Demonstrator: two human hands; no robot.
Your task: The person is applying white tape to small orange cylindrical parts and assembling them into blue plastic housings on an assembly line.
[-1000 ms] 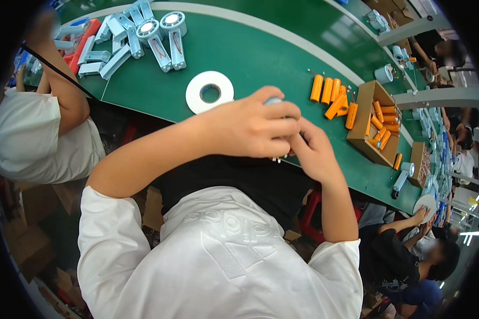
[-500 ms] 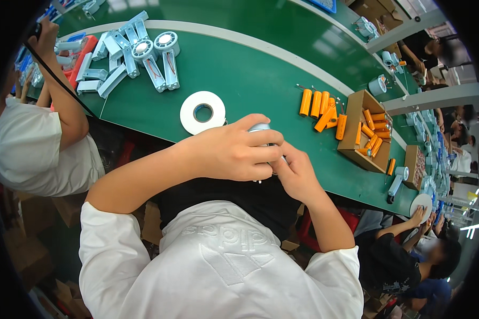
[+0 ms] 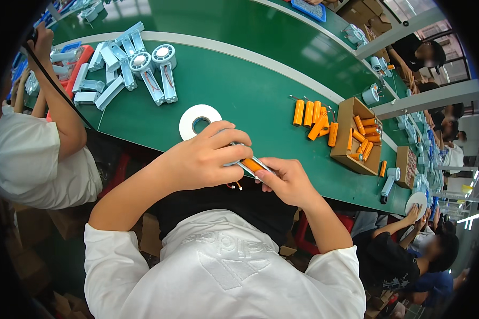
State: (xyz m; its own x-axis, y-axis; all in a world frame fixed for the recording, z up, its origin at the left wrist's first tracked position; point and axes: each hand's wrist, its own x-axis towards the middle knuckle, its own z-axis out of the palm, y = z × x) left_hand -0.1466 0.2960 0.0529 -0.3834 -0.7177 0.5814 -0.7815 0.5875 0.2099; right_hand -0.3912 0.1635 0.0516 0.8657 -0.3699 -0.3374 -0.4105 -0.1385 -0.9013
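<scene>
Both hands hold a light blue fan housing (image 3: 263, 165) above the near edge of the table. An orange cylindrical battery (image 3: 252, 165) lies in its open handle. My left hand (image 3: 205, 159) wraps round the left end, hiding most of the round head. My right hand (image 3: 287, 181) grips the handle's right end, the thumb beside the battery. Thin wires (image 3: 239, 185) with a small connector hang below. Just beyond my left hand sits a white roll of tape (image 3: 189, 125), partly covered by the fingers.
On the green table (image 3: 239, 90), light blue fan housings (image 3: 140, 63) and handle shells lie at the far left. Loose orange batteries (image 3: 308, 114) stand beside a cardboard box (image 3: 368, 166) of batteries at right. A co-worker's arm (image 3: 66, 119) is at left; other people sit at right.
The housing has turned and come left and lower, so the orange battery in its handle now shows. My left hand has shifted left along it. The view has shifted slightly.
</scene>
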